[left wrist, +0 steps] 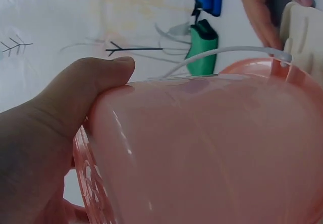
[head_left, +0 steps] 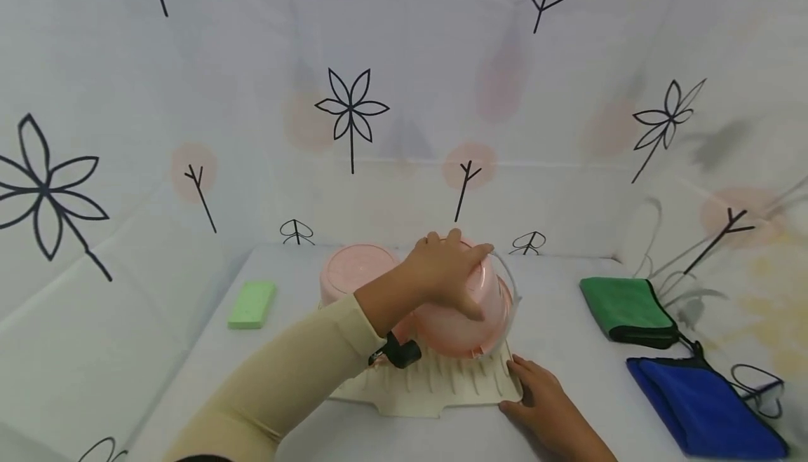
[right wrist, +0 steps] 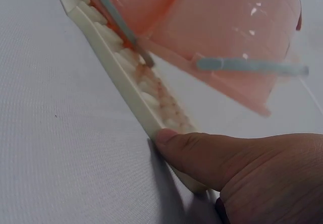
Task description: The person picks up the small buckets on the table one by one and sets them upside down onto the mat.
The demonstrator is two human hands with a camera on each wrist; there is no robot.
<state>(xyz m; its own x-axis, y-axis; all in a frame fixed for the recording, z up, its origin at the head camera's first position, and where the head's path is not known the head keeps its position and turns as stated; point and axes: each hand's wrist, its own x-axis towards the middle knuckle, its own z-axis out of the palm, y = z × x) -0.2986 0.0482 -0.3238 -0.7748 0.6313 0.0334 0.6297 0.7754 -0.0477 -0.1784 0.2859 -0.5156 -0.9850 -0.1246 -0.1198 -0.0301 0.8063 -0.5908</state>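
A pink bucket (head_left: pixel 451 329) with a pale handle is tilted over the right part of a cream ribbed drainer tray (head_left: pixel 413 388). My left hand (head_left: pixel 442 273) grips its base end, with the thumb on the bucket's side (left wrist: pixel 202 138) in the left wrist view. In the right wrist view the tilted bucket's rim stands at an angle above the tray. A second pink bucket (head_left: pixel 356 269) sits upside down on the tray's left part, partly hidden by my left arm. My right hand (head_left: pixel 543 399) pinches the tray's front right corner, thumb against the edge (right wrist: pixel 126 90).
A light green sponge (head_left: pixel 252 304) lies on the white table at the left. Folded green (head_left: pixel 625 308) and blue (head_left: pixel 707 406) cloths lie at the right. A white patterned sheet (head_left: pixel 404 132) hangs behind and along the sides.
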